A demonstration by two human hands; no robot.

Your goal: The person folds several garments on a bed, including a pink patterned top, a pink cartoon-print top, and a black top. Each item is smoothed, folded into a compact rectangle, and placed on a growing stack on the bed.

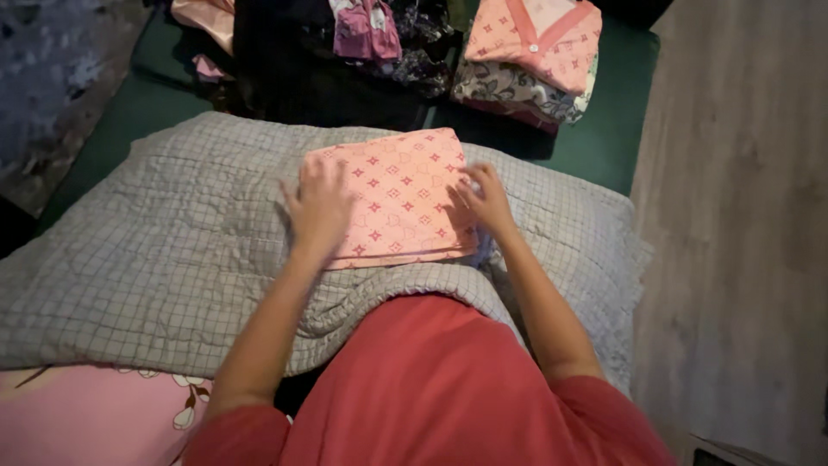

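A dark green mattress (604, 129) carries everything and runs from the upper left to the wood-look floor (733, 242) on the right. Across its near part lies a grey checked quilt (155, 259), puckered and bunched at the near edge. Flat on the quilt's middle sits a folded pink patterned garment (401, 194). At the far right of the mattress rests a stack of folded clothes (526, 65), pink on top, a floral piece beneath. To its left lies a heap of dark clothes (345, 60). A pink flowered sheet (86, 414) shows at the lower left, beside the quilt.
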